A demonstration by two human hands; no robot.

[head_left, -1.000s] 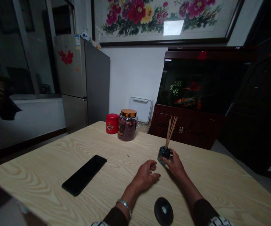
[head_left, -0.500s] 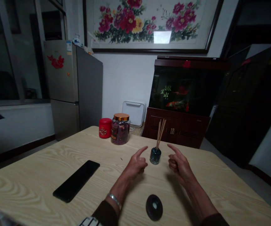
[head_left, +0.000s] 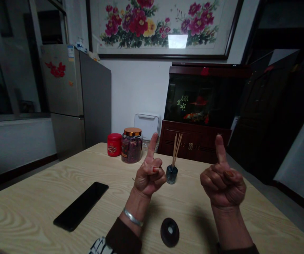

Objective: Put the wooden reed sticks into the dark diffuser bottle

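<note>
My left hand (head_left: 150, 174) is raised above the table, index finger pointing up and the other fingers curled in, palm side toward me. Nothing shows in it. A silver bangle circles that wrist. My right hand (head_left: 223, 185) holds the same pose farther right, also with nothing in it. Between the two hands, farther back, a dark glass reed diffuser (head_left: 171, 175) stands upright with several thin sticks; neither hand visibly touches it. Below and between my wrists lies a dark oval object (head_left: 165, 238) with a pale spot in its middle; its kind is unclear.
A black smartphone (head_left: 81, 206) lies on the wooden table (head_left: 30, 208) at left. Near the back edge stand a red canister (head_left: 114, 144) and a copper-lidded jar (head_left: 131, 146) of dried flowers. Beyond are a fridge (head_left: 64, 95) and an aquarium cabinet (head_left: 194, 137).
Both hands have lifted and turned, so their index fingers point upward instead of inward toward the diffuser. My right hand has shifted right, widening the gap. The view has swung slightly.
</note>
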